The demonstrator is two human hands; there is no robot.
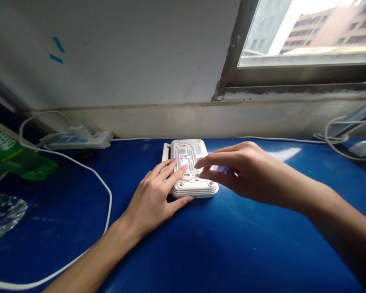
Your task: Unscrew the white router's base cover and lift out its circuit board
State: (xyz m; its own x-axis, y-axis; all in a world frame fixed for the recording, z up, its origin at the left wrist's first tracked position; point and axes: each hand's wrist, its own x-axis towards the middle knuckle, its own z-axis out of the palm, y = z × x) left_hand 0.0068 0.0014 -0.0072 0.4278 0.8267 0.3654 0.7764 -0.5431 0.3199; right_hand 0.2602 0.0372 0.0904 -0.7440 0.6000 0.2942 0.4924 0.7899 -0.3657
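Observation:
A white router (198, 188) lies face down on the blue tabletop, its vented underside with a printed label, slots and round feet turned up. A white antenna (165, 153) runs along its left side. My left hand (155, 187) rests on it with fingers spread over the label and the thumb along the near edge. Above the router's right side hovers my right hand (244, 165); its thumb and fingertips are bent toward the label, a small gap between them, with nothing visible in it. A pale bluish patch (221, 168) shows behind this hand; what it is I cannot make out.
A power strip (79, 140) with a plugged-in adapter stands against the wall. Its white cable (108, 195) loops over the left of the table. At the left edge lie a green bottle (21, 156) and clear plastic (3, 213). Coiled white cable (331, 134) sits at the right.

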